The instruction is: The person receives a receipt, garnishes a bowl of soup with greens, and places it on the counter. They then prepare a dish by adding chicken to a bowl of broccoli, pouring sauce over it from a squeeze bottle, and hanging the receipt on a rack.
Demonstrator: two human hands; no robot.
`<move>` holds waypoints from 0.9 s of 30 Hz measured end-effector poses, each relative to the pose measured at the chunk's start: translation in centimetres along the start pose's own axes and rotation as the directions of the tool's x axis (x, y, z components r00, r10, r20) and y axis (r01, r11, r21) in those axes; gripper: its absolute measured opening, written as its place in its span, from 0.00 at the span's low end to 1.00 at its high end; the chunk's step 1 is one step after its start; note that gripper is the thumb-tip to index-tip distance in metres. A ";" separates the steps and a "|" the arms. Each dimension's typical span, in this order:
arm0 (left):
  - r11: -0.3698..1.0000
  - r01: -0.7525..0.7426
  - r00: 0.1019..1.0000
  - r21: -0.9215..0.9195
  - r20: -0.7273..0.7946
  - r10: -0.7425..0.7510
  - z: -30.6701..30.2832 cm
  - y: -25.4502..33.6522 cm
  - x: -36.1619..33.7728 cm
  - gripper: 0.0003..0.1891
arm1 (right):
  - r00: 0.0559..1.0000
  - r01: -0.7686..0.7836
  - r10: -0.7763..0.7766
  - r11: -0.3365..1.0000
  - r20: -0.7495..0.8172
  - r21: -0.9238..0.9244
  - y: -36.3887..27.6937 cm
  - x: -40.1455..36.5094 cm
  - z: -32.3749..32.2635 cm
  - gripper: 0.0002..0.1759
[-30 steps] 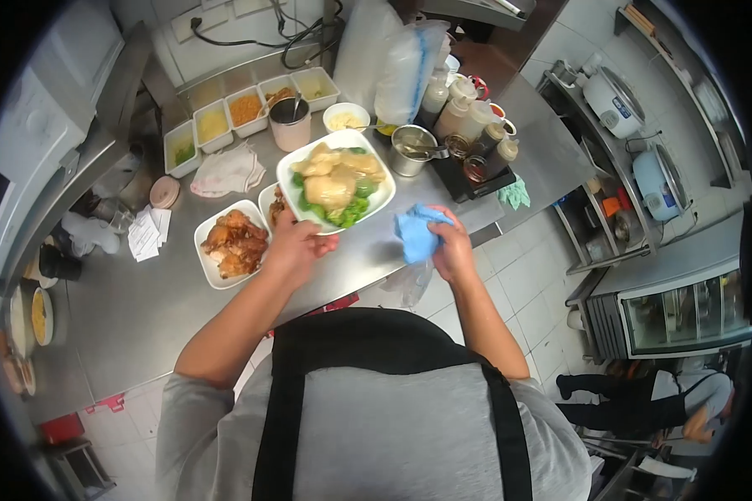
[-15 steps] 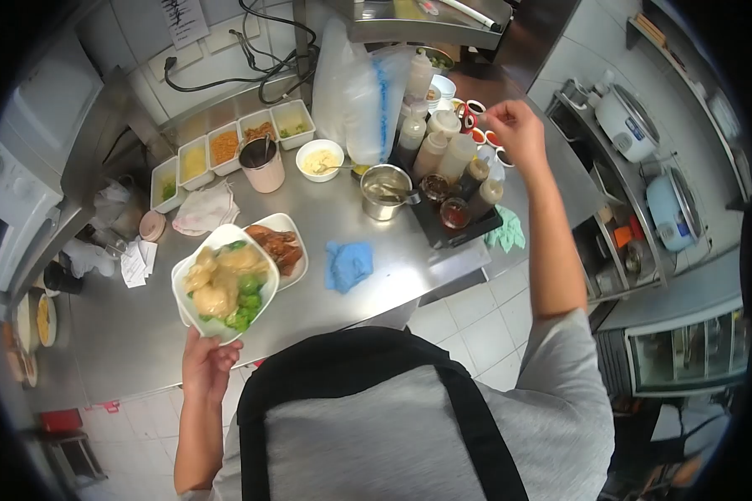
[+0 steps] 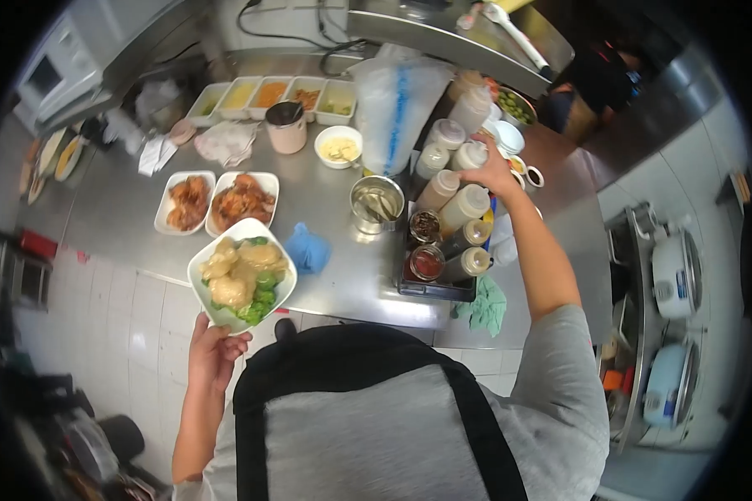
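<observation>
My left hand (image 3: 217,346) grips the lower edge of a white bowl (image 3: 242,275) with broccoli and pale sauced pieces, held up near the counter's front edge. My right hand (image 3: 497,174) is stretched out to the black bottle tray (image 3: 439,289), its thumb and fingers round the top of a white-capped squeeze bottle (image 3: 470,155). Beside it stand several more squeeze bottles and two open jars, one with red sauce (image 3: 427,261). The right hand's fingertips are partly hidden among the bottles.
Two white dishes of browned meat (image 3: 189,202) (image 3: 244,203) stand behind the bowl. A blue cloth (image 3: 307,248), metal pot (image 3: 377,203), white bowl (image 3: 339,148), pink container (image 3: 287,128) and plastic bags (image 3: 397,108) are on the counter. A person (image 3: 591,83) is at upper right.
The view has turned. My right hand has moved from the red-handled item behind the bottles to a bottle top and closed round it. My left hand still holds the bowl, now clear of the meat dishes.
</observation>
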State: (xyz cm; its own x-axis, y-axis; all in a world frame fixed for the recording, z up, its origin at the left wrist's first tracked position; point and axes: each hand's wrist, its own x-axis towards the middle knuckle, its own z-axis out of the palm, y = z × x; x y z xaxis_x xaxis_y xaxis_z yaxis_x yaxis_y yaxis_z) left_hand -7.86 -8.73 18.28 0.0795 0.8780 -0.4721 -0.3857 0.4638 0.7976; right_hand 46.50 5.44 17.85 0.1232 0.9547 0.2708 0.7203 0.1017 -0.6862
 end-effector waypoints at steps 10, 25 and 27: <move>0.998 0.061 0.996 -0.033 -0.069 -0.063 -1.5 -4.1 -0.6 0.15 | 0.683 0.406 -0.483 0.875 -0.548 -0.264 -13.6 -4.5 -6.9 0.44; 0.990 0.129 0.989 0.052 0.060 -0.132 -7.8 -2.8 2.6 0.16 | 0.933 0.252 -0.121 0.891 -0.338 0.378 -18.4 -18.2 19.7 0.53; 0.988 0.137 0.985 0.066 0.094 -0.143 -8.5 -2.1 2.8 0.16 | 0.919 0.260 -0.063 0.838 -0.388 0.479 -18.0 -19.1 21.7 0.53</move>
State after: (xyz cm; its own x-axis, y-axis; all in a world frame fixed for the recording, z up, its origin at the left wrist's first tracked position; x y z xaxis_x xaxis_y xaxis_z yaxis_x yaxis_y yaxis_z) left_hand -14.66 -8.28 12.14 0.2198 0.8099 -0.5439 -0.3092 0.5866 0.7485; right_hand 16.42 -8.54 10.38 0.3333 0.7628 0.5542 0.3085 0.4672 -0.8286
